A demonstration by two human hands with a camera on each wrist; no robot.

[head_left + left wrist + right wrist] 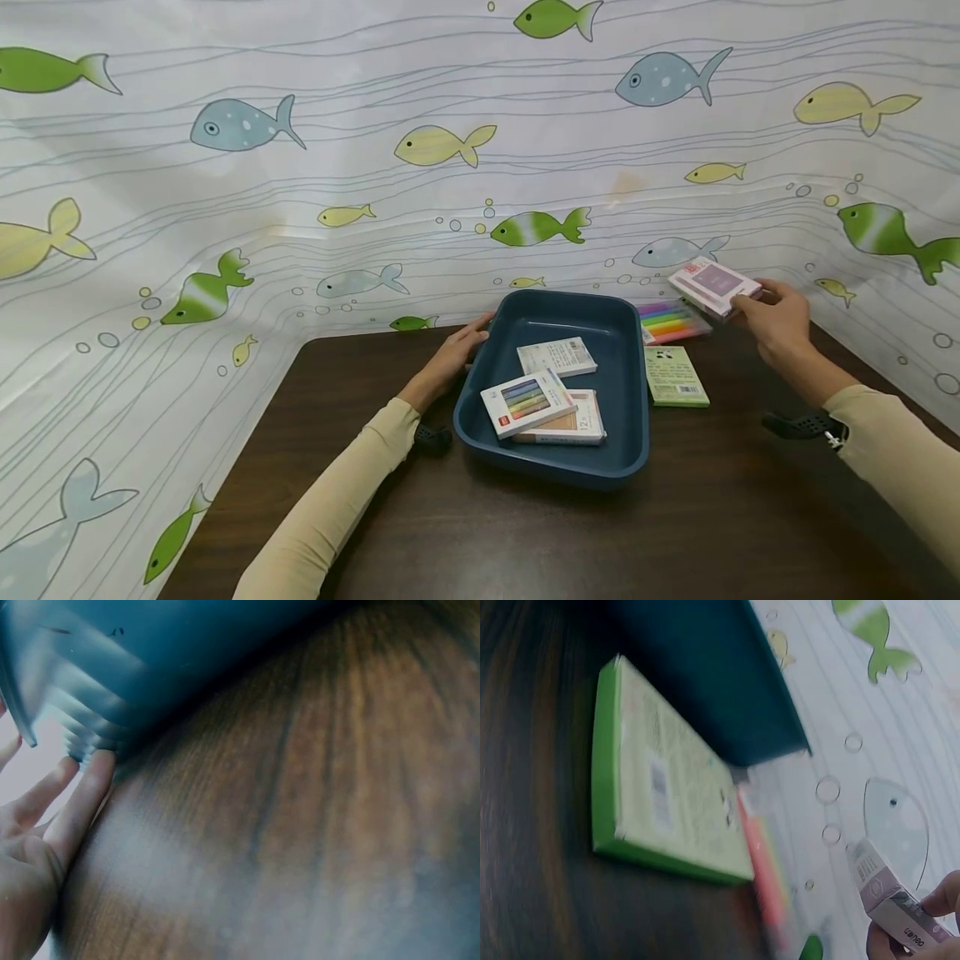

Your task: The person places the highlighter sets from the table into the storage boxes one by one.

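Note:
My right hand (780, 318) pinches a white and purple box (712, 285) by its right end, holding it in the air beyond the bin's right side. In the right wrist view the same box (900, 907) sits between thumb and fingers. My left hand (452, 354) rests against the left wall of a dark blue plastic bin (551, 462), its fingers fairly straight in the left wrist view. Inside the bin lie a white box of coloured sticks (527, 402), a white and tan box (588, 419) partly beneath it, and a white printed box (557, 357).
Right of the bin, a green box (675, 377) lies on the dark wooden table (555, 542). Behind it is a clear pack of rainbow-coloured pens (671, 323), partly covered by the held box. A fish-patterned sheet (450, 75) hangs along the table's back and sides.

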